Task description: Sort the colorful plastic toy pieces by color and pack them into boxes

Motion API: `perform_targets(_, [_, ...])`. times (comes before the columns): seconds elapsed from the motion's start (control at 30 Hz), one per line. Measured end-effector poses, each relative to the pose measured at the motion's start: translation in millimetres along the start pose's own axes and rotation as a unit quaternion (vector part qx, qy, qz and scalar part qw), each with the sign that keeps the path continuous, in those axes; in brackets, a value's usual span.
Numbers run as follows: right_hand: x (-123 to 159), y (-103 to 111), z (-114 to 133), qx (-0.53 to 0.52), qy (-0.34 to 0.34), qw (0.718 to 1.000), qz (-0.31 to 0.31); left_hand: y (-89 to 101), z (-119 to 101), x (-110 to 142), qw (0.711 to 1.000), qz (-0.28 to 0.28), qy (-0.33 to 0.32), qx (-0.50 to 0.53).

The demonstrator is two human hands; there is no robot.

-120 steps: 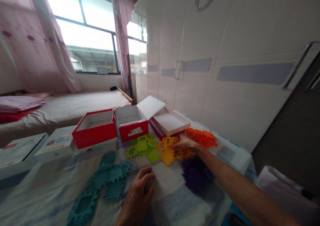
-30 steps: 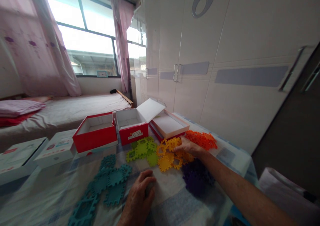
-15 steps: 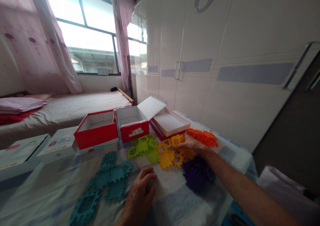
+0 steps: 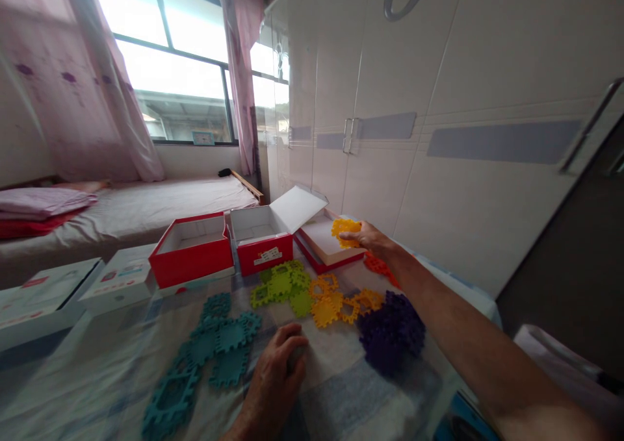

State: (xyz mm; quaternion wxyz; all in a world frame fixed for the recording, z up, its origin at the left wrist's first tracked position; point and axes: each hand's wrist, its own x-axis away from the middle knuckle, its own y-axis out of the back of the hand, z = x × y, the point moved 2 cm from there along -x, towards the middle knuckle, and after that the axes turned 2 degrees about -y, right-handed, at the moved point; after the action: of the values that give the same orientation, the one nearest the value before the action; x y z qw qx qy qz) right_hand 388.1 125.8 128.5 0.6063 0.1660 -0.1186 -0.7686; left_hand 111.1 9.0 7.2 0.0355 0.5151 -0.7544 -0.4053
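Head view, right hand (image 4: 371,236): far right, raised, pinching a yellow toothed piece (image 4: 342,228) between thumb and fingers, in line with the pale tray (image 4: 316,236).
Left hand (image 4: 277,366): near, curled on the checked cloth (image 4: 336,408); whether it grips anything, I cannot tell.
Yellow pile (image 4: 325,311): farther, between lime pieces (image 4: 280,282) leftward and a purple pile (image 4: 392,334) rightward.
Good handling: steady edge pinch, forearm lifted clear of the purple pile.

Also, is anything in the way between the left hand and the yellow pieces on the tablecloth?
Nothing visible: only tablecloth shows between the left hand and the yellow pieces. The purple pile lies to their right, the green pieces to their left.
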Motion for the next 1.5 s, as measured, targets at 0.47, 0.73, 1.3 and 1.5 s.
perform_targets(0.47, [68.4, 7.5, -54.4, 0.436, -0.04, 0.874, 0.212, -0.5, -3.4, 0.5, 1.0, 0.005, 0.009, 0.011])
perform_targets(0.73, [55.7, -15.1, -59.1, 0.412, 0.001, 0.89, 0.197, 0.3, -2.9, 1.3, 1.0, 0.001, -0.001, 0.004])
perform_targets(1.3, [64.8, -28.8, -47.7, 0.46, 0.052, 0.86, 0.215, 4.2, -9.8, 1.5, 1.0, 0.0, -0.003, 0.007])
perform_targets(1.5, [70.1, -30.8, -47.1, 0.465, 0.052, 0.862, 0.196, 2.3, -7.9, 0.8, 1.0, -0.001, 0.006, 0.012])
